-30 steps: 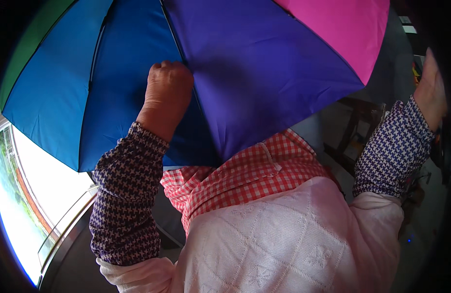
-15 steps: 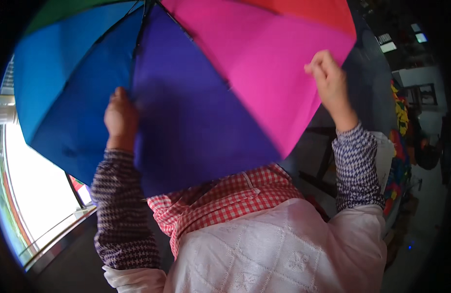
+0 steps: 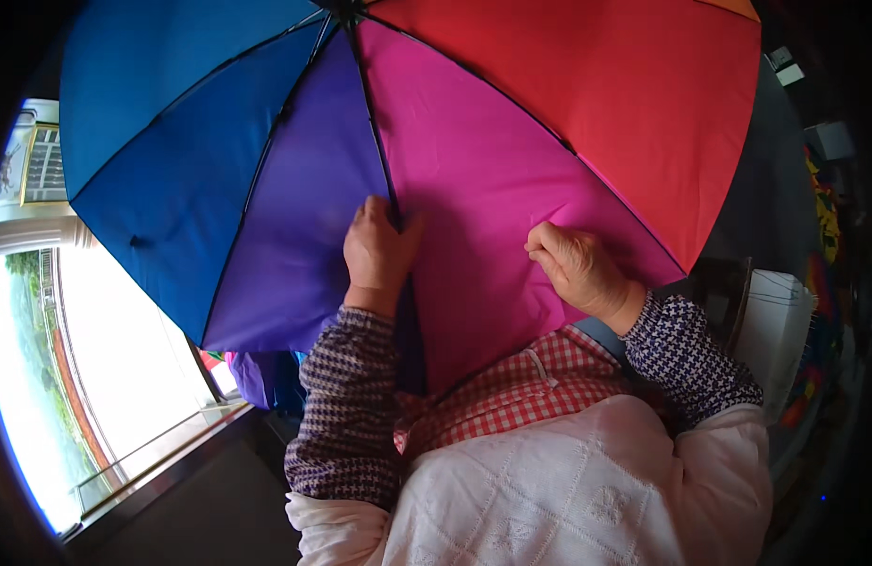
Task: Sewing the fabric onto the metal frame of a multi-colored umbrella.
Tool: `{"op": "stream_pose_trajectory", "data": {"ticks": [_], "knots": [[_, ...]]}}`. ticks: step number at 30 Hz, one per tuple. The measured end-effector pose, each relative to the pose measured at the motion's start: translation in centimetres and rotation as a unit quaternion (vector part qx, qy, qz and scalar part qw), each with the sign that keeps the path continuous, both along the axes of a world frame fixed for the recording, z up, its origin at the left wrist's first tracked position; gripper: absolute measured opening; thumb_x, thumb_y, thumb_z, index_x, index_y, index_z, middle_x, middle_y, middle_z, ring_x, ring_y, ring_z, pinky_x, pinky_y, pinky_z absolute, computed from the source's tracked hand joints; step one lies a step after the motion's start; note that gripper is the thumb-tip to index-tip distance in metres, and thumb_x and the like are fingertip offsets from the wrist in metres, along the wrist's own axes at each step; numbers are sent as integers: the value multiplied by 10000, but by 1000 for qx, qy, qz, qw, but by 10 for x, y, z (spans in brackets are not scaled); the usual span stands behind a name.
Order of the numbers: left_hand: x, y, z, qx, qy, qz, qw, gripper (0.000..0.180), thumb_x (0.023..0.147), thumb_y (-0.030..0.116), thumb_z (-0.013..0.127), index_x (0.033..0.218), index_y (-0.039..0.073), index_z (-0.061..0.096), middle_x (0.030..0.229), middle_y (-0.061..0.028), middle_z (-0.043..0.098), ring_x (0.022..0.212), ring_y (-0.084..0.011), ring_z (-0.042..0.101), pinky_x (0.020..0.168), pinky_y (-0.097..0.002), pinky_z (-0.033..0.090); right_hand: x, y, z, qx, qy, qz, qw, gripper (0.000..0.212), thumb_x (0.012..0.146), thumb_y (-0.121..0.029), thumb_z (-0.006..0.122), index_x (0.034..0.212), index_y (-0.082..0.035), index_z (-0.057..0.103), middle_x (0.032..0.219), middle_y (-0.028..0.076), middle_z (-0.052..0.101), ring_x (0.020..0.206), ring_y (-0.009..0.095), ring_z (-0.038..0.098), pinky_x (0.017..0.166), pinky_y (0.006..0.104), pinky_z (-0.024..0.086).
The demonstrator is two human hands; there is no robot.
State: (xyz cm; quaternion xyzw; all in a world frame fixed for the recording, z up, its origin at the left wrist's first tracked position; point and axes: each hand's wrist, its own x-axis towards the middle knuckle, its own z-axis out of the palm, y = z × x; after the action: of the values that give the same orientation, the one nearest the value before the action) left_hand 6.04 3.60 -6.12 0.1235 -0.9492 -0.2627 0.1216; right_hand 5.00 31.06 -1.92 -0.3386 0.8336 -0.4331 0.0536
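A large open umbrella (image 3: pixel 464 132) with blue, purple, pink and red panels fills the view before me, its black ribs meeting at the top. My left hand (image 3: pixel 375 255) is closed round the rib between the purple and pink panels, thumb on the pink side. Against the pink panel, my right hand (image 3: pixel 587 274) makes a pinch, with fingertips pressed together. The fabric puckers beside those fingertips. Whatever they hold, if anything, is too small to make out. The lower pink edge reaches down to my red-and-white checked apron (image 3: pixel 511 391).
At the left a bright window (image 3: pixel 106 349) stands above a dark ledge. Purple and blue cloth (image 3: pixel 266 377) shows below the umbrella's edge. A white box-like object (image 3: pixel 774 316) is at the right, with multicoloured fabric (image 3: pixel 818 340) behind it.
The umbrella has turned, bringing the pink panel to the middle and more red into view. My left hand has shifted right; my right hand has come down and left to the pink panel.
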Motion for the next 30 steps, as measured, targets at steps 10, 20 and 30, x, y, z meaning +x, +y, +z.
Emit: {"op": "stream_pose_trajectory", "data": {"ticks": [10,20,30], "knots": [[1,-17,-18,-114,-46,-2,992,207,830,268,591,790,66,616,771,-193,656,711,-411,634,628,-478,511,-5,-3,4,-93,-67,-6,993,54,891,-6,541,891,-13,487,765,104,620,738,234,655,648,336,518],[53,-11,-9,345,26,-99,933,367,866,174,628,1143,-67,606,928,-66,645,811,-176,574,724,-312,466,192,213,24,-287,-373,-309,827,115,930,-126,570,938,-13,547,943,112,645,831,172,671,693,287,563],[27,-18,-47,445,8,-51,894,276,858,105,618,1076,-63,631,910,-38,644,815,-157,571,712,-273,449,313,365,41,352,171,-650,652,115,808,-95,546,799,-48,650,844,194,647,736,358,635,623,425,506]]}}
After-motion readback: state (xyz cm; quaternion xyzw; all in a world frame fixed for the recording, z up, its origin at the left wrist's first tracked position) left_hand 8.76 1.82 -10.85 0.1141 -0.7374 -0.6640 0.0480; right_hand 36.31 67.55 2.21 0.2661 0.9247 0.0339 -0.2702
